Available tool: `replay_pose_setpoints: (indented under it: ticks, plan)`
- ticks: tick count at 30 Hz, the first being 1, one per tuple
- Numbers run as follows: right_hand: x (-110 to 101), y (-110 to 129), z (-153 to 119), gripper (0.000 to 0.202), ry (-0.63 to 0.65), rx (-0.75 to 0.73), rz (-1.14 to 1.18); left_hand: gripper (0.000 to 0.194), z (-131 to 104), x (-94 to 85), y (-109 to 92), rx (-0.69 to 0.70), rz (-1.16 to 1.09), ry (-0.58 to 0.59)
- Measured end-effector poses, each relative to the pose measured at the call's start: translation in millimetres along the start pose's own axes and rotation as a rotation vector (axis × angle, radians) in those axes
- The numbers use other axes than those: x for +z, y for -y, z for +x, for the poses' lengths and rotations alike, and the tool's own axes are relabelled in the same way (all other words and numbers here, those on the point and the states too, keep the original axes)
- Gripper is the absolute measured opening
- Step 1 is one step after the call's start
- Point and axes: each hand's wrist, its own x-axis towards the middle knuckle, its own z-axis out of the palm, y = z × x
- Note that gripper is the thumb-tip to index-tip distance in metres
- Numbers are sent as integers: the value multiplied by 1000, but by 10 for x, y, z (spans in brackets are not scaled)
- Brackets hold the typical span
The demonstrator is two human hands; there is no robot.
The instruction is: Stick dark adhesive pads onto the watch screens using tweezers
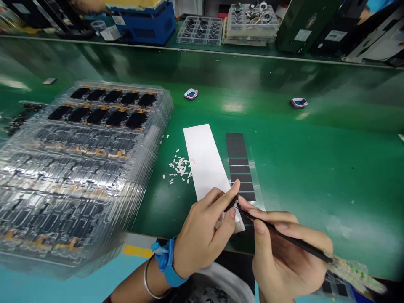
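Note:
My left hand point(205, 227), with a blue wrist strap point(168, 263), pinches a small, dark, flat part point(231, 203) between its fingers. In my right hand point(290, 252) is a pair of black tweezers point(299, 244), its rear end wrapped in clear and greenish material. The tweezer tip meets the dark part or lies very close to it; the fingers partly cover the spot. Beneath both hands lie a white paper strip point(205, 160) and, just right of it, a clear sheet carrying a row of black rectangular pieces point(239, 162).
Stacked clear trays point(164, 105) with black screens fill the left. Small white scraps point(180, 166) lie beside the paper. Two small watch-like cases point(191, 94) sit toward the back. A shelf behind holds a blue box point(148, 25) and parts trays point(200, 30). A metal bowl point(221, 277) is below my hands.

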Motion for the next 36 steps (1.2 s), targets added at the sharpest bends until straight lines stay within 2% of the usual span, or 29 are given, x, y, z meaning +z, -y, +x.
replay_pose_setpoints:
  ticks: [12,21,30,36]
  plan:
    - [9,-1,-2,43,0,6,6,49,-10,-5,1,15,-15,14]
    - [-18,18,-10,42,56,30,8,50,-11,-6,2,15,-35,16]
    - [-6,25,13,41,-22,35,-2,47,-6,6,6,1,37,10]
    - [-2,28,-14,42,8,21,-4,51,7,13,11,16,93,-5]
